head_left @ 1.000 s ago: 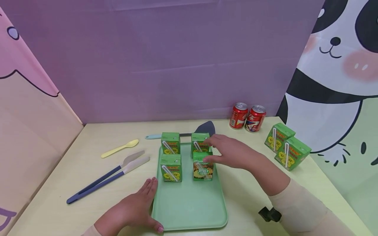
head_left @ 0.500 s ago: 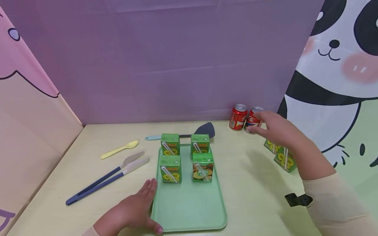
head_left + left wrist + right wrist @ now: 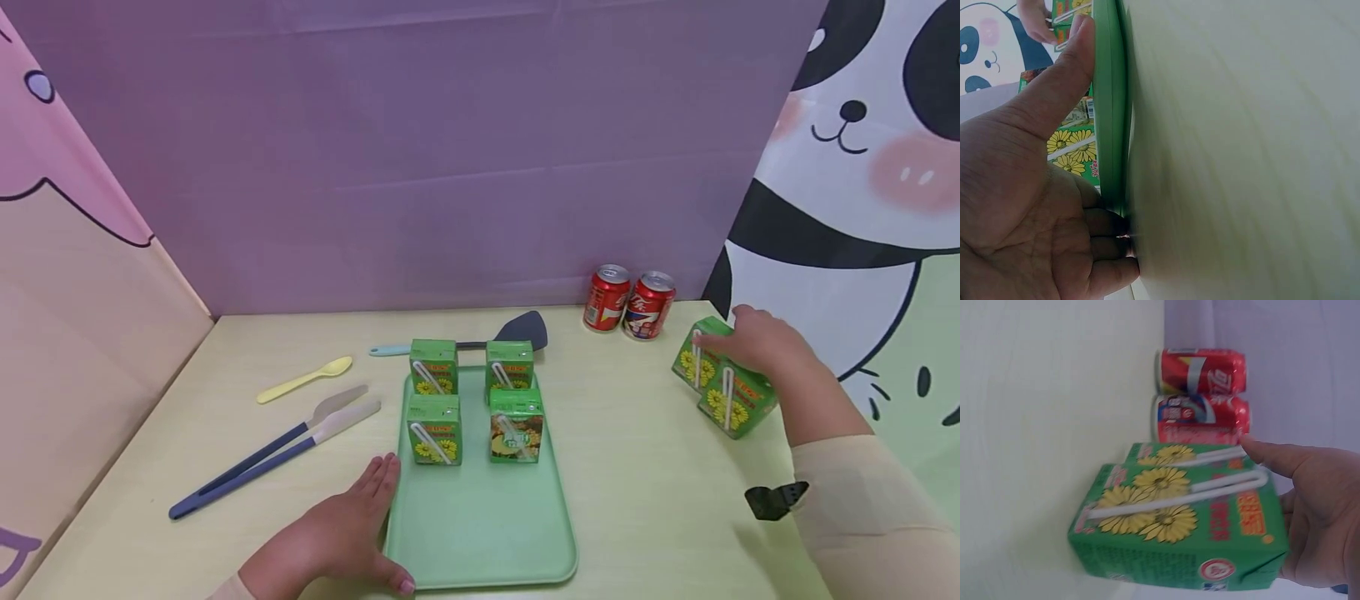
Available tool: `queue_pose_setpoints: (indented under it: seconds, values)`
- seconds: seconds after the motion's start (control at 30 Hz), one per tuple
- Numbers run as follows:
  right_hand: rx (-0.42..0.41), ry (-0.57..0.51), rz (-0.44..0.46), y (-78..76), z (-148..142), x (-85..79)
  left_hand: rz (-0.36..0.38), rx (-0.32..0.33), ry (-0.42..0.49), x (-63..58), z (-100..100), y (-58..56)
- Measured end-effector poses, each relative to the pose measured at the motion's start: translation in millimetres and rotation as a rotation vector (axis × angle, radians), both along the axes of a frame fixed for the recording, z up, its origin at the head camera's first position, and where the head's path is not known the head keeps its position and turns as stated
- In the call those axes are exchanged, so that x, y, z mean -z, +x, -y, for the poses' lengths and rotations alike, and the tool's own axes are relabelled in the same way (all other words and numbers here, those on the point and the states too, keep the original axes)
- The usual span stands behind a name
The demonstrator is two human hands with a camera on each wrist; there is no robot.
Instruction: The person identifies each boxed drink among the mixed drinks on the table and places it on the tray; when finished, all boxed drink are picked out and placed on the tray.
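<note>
My left hand [image 3: 341, 533] rests at the left edge of a green tray [image 3: 480, 533], fingers straight along its rim and thumb at the near corner. The left wrist view shows the thumb [image 3: 1063, 81] against the tray. Several green drink cartons with straws stand on it, including a front left carton [image 3: 435, 433] and a front right carton [image 3: 516, 429]. Over at the right, my right hand [image 3: 772, 346] reaches over two more cartons. Its thumb lies by the top of the farther carton [image 3: 693, 367]; the other fingers are behind. Beside it stands the nearer carton [image 3: 1179, 525].
Two red cola cans [image 3: 628, 304] stand at the back right. Behind the tray lies a spatula [image 3: 523, 329], partly hidden by cartons. Left of the tray are a yellow spoon [image 3: 303, 380] and dark blue-handled tongs [image 3: 262, 462]. A purple backdrop [image 3: 465, 167] rises behind the table.
My right hand has moved from the right-hand cartons on the tray, past the cola cans, to the two cartons at the far right. The left hand has stayed on the tray edge.
</note>
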State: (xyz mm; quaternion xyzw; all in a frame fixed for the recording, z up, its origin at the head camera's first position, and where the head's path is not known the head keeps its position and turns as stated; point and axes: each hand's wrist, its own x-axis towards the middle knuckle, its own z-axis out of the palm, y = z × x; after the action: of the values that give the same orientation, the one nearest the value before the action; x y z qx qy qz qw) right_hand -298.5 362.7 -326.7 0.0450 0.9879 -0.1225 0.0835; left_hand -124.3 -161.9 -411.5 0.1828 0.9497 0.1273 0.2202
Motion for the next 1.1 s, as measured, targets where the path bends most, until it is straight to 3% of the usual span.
queue_pose_setpoints:
  seconds: [0.2, 0.77, 1.1]
  values:
    - [-0.007, -0.069, 0.091, -6.0, -9, 6.5, 0.010, 0.000, -0.001, -0.4, 0, -1.0]
    - [-0.187, 0.006, -0.067, -2.0, 25, -5.1, 0.019, -0.006, -0.012, 0.3, -1, -2.4]
    - [-0.259, -0.034, -0.069, 19.2, 70, -19.7, 0.038, -0.016, -0.011, -1.9, -2, -1.5]
